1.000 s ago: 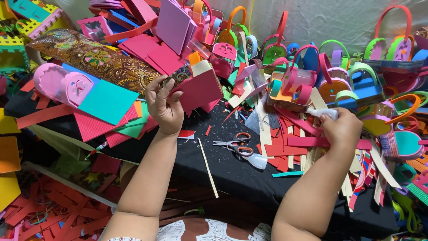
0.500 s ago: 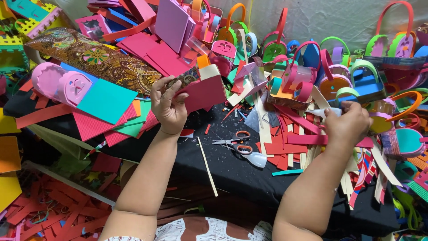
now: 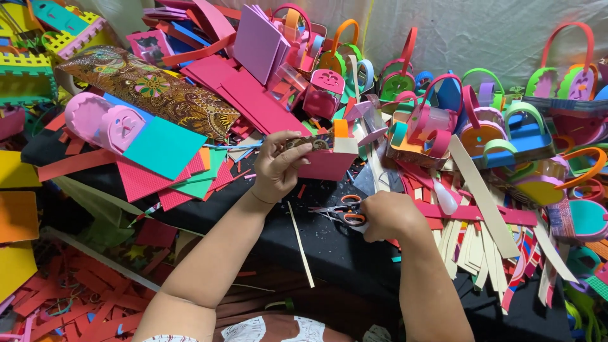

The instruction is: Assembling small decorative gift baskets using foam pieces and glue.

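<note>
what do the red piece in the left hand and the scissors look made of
Red piece, held up by the left hand: probably craft foam sheet, matte and flat-coloured, with a thick cut edge. Scissors, under the right hand: grey metal-looking blades, and orange handle loops that look like smooth plastic.

Both forearms were left bare, no sleeves, rings or bracelets being seen on the left hand (image 3: 278, 166) or the right hand (image 3: 389, 215).
</note>
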